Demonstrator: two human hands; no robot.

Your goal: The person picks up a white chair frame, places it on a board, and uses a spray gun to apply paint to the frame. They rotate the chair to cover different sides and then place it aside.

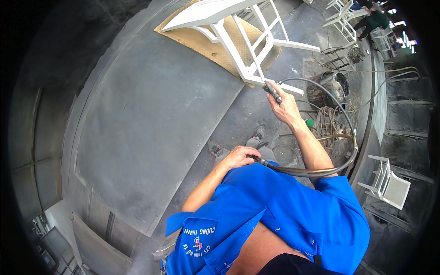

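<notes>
My right hand (288, 110) is wrapped round a small metal spray gun (274, 93), close to the leg end of a white wooden chair (225, 46). The chair lies tipped over on a brown cardboard sheet (197, 45) at the far edge of a large grey board (146, 119). From the gun a dark hose (344, 114) loops out to the right and back toward my waist. There, my left hand (237, 157) is closed round the hose, its fingertips partly hidden.
A paint-crusted bucket (337, 87) and tangled hoses (326, 120) lie on the floor to the right, beside a green object (309, 123). Another white chair (389, 185) is at the right. At the far right a person (376, 19) stands near several white chairs (340, 22).
</notes>
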